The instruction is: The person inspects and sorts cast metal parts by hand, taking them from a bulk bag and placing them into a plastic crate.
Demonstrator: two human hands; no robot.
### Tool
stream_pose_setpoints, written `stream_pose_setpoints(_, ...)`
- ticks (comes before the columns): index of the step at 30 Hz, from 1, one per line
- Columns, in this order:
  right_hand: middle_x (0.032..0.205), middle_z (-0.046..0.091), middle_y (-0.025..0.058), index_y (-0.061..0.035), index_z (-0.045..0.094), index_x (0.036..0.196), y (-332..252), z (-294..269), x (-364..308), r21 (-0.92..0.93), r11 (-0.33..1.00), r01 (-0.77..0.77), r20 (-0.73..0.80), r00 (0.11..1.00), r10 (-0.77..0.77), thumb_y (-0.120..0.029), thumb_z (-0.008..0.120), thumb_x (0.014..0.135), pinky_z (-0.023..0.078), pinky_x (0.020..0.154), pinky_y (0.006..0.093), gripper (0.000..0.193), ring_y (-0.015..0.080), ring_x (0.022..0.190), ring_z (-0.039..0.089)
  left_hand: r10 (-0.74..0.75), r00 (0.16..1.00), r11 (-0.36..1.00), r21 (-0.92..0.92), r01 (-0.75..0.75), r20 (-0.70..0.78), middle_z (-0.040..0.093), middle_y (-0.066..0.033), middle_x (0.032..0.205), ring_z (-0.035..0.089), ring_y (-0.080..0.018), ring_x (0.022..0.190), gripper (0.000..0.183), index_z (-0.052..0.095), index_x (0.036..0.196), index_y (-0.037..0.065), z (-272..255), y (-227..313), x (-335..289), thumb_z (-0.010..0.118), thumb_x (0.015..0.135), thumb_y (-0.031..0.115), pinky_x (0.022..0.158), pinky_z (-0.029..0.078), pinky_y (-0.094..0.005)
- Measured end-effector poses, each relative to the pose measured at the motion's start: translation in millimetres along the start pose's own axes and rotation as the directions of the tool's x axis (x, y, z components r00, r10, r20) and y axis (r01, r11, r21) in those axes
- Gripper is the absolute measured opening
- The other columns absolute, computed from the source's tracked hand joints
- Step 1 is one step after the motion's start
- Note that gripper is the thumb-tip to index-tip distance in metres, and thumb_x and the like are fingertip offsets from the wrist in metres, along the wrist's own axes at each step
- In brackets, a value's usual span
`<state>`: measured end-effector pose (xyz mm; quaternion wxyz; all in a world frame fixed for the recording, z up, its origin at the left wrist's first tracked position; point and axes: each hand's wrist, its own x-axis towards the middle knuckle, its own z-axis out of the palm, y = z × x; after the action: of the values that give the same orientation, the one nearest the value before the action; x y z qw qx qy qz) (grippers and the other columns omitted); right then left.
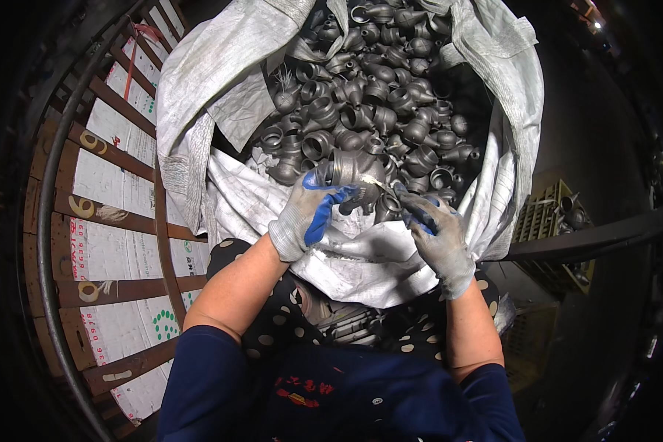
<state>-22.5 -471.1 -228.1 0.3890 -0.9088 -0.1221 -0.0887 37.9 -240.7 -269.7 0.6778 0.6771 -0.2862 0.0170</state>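
Note:
My left hand [308, 211], in a grey glove with a blue palm, is closed around a dark grey metal pipe fitting [352, 168] with a threaded collar. It holds the fitting over the near side of an open white woven sack [368, 283]. My right hand [436, 234], gloved alike, is just to the right with its fingers pinched together. A thin pale piece [379, 183] runs from its fingertips to the fitting; what it is I cannot make out. Many similar loose metal fittings [390, 96] fill the sack beyond my hands.
On the left stands a rusty metal frame [114, 217] with slats, white printed cartons [125, 177] behind it. To the right, a dark bar [589, 236] crosses in front of a yellow crate [541, 214] holding metal parts. The sack's near edge drapes by my knees.

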Motion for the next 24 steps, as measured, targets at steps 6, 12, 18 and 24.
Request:
stream_pose_setpoints(6, 0.102, 0.065, 0.0130, -0.0147, 0.063, 0.114, -4, 0, 1, 0.085, 0.995, -0.051, 0.016, 0.999, 0.050, -0.011, 0.062, 0.080, 0.051, 0.079, 0.0381, 0.035, 0.0335, 0.090, 0.064, -0.105, 0.994, 0.979, -0.179, 0.102, -0.007, 0.063, -0.0093, 0.106, 0.063, -0.0163, 0.095, 0.025, 0.056, 0.113, 0.000, 5, -5, -3, 0.051, 0.092, 0.012, 0.086, 0.051, -0.0298)
stream_pose_setpoints(12, 0.102, 0.065, 0.0143, -0.0141, 0.063, 0.115, -3, 2, 2, 0.017, 1.000, -0.018, 0.044, 0.999, 0.018, -0.010, 0.061, 0.079, 0.051, 0.080, 0.0388, 0.036, 0.0342, 0.091, 0.063, -0.330, 0.943, 0.882, -0.366, 0.298, -0.029, 0.064, -0.0077, 0.105, 0.063, -0.0160, 0.092, 0.022, 0.058, 0.112, 0.001, 8, -3, -1, 0.053, 0.090, 0.004, 0.083, 0.052, -0.0286)
stream_pose_setpoints(18, 0.107, 0.064, 0.0164, -0.0123, 0.061, 0.118, 4, 6, 0, 0.081, 0.997, -0.002, 0.045, 0.999, -0.002, -0.009, 0.062, 0.078, 0.050, 0.083, 0.0379, 0.040, 0.0322, 0.093, 0.064, -0.401, 0.915, 0.788, -0.523, 0.326, -0.034, 0.063, -0.0074, 0.105, 0.063, -0.0154, 0.089, 0.026, 0.058, 0.112, 0.002, 10, 0, -2, 0.054, 0.087, -0.003, 0.080, 0.052, -0.0274)
stream_pose_setpoints(24, 0.122, 0.058, 0.0179, 0.0030, 0.051, 0.126, 6, 12, 13, 0.529, 0.836, -0.145, -0.026, 0.982, 0.187, -0.016, 0.069, 0.080, 0.044, 0.094, 0.0344, 0.053, 0.0250, 0.107, 0.059, -0.367, 0.929, 0.769, -0.575, 0.278, -0.041, 0.064, -0.0072, 0.102, 0.063, -0.0164, 0.089, 0.023, 0.058, 0.111, 0.002, 22, 2, -2, 0.050, 0.090, -0.003, 0.078, 0.053, -0.0288)
